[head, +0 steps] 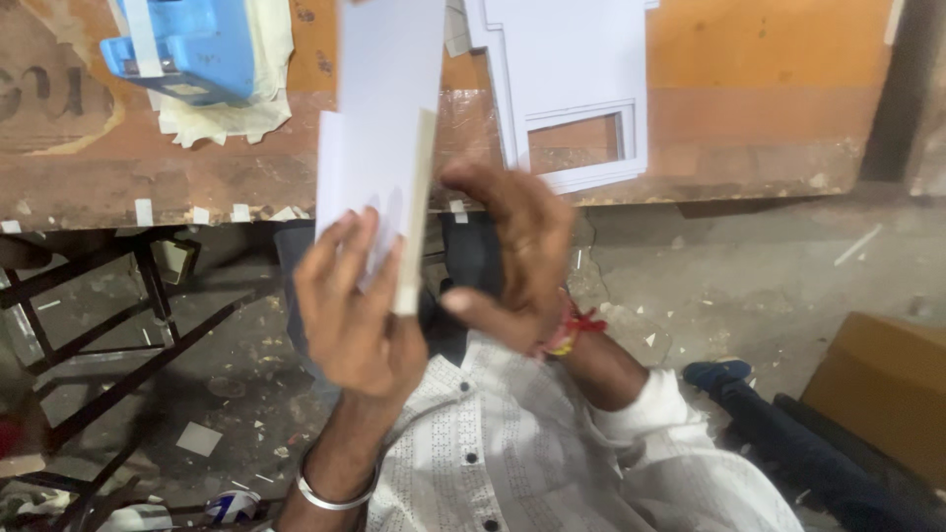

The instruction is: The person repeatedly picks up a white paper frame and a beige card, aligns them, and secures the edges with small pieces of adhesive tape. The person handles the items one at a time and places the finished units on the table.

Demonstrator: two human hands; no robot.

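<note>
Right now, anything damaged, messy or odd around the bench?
Yes. White offcuts litter the floor under the wooden bench, and its front edge is chipped, with tape scraps. The left hand holds a stack of white boards; the right hand is blurred, open beside it.

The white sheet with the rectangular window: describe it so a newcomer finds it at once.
Start at the brown workbench. Near its front edge, right of the plain white sheets held in the left hand, lies a white sheet. It alone has a rectangular window cut through.
</note>
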